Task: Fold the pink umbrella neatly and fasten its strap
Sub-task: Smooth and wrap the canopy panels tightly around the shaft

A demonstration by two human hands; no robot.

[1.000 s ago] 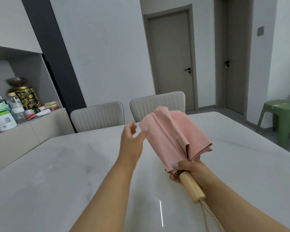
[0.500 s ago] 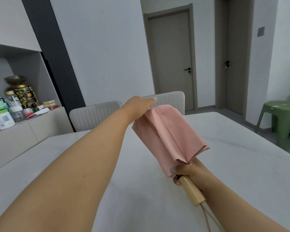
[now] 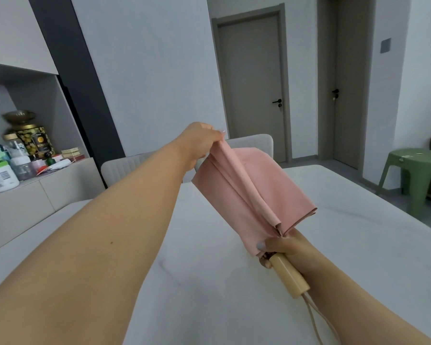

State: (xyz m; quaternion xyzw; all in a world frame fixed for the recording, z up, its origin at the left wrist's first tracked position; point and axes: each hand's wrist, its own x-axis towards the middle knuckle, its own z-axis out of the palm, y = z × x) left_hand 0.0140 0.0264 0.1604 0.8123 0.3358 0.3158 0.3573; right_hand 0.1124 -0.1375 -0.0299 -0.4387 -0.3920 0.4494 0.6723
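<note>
Pinching the top of one pleat, the left hand (image 3: 199, 143) pulls it taut up and away from the umbrella (image 3: 254, 195), which is held above the table (image 3: 358, 245). The right hand (image 3: 284, 247) is clenched round the canopy's base just above the wooden handle (image 3: 290, 276), whose cord (image 3: 319, 324) dangles below.

A white marbled tabletop (image 3: 234, 307) fills the foreground; two pale upholstered chairs (image 3: 251, 145) stand at its far edge; to the left a low cabinet (image 3: 35, 195) carries a white tub (image 3: 0, 176), bottles and a dark gold-patterned jar (image 3: 36, 140); a green plastic stool (image 3: 413, 170) stands at right; two grey doors (image 3: 254, 83) are closed behind.
</note>
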